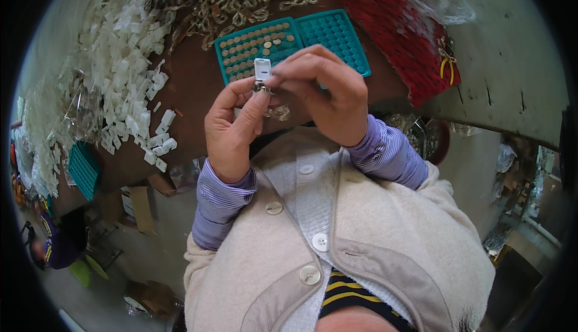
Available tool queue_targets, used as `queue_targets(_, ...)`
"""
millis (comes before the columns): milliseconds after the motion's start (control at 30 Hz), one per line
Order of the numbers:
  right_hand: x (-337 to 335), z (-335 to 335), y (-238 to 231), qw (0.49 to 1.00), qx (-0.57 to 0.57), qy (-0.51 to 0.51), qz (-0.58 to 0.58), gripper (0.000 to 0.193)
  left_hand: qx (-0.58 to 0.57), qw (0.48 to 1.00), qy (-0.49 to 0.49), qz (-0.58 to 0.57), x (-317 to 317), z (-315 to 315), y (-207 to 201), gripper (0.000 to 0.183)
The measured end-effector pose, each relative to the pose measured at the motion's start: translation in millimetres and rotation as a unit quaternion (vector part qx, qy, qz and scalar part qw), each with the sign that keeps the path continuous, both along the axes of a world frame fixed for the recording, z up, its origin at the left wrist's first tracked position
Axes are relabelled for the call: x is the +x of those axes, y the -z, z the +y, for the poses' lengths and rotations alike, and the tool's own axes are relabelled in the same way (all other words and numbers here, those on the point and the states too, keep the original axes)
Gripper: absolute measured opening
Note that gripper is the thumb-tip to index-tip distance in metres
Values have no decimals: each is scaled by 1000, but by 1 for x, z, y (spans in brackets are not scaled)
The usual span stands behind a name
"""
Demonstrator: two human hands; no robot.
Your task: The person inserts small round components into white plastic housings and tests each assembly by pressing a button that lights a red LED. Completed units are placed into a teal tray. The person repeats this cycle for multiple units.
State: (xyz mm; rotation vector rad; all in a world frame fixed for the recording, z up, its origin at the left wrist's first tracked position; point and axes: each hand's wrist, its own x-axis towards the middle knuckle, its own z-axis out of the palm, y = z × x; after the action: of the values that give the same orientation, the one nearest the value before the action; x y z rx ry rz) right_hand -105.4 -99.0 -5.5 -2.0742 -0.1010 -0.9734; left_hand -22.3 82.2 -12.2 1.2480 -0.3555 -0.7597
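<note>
My left hand (232,124) pinches a small white plastic case (262,69) with a shiny metal part (260,86) at its lower end, between thumb and forefinger. My right hand (328,88) is closed, its thumb and fingertips pressed together at the right side of the metal part. Whatever they grip is too small to make out. Just beyond both hands lies a teal tray (232,73) with rows of small round tan discs, a few of them loose on top. A second teal tray (360,61), joined at its right, has round teal pockets.
Many white plastic pieces (129,37) are heaped at the left of the brown table (189,79). Metallic chain-like strands (241,1) pile up at the back. Red cloth (391,37) and yellow-handled pliers (447,70) lie right. Another teal tray (83,169) sits at the left edge.
</note>
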Motion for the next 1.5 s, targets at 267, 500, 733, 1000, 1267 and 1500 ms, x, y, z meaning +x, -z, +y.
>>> queue_targets(267, 32, 2, 27, 979, -163, 85, 89, 13, -14, 995, -62, 71, 22, 20, 12, 24)
queue_targets(500, 23, 3, 21, 988, -118, 51, 89, 22, 26, 999, -29, 26, 13, 12, 7, 34)
queue_targets(733, -8, 1, 0, 999, -22, 9, -23, 26, 43, 998, 34, -15, -9, -7, -3, 37)
queue_targets(1000, -24, -1, 4, 1000, -18, 6, 22, 26, 49, 997, 20, -58, -14, -14, 1, 29)
queue_targets(1267, -7, 0, -8, 960, 196, -55, 192, 19, 13, 999, 52, -7, 1, 1, 2, 29)
queue_targets(1500, -9, 9, -15, 996, -14, 48, 69, 20, -28, 994, 86, 68, 4, 7, 0, 28)
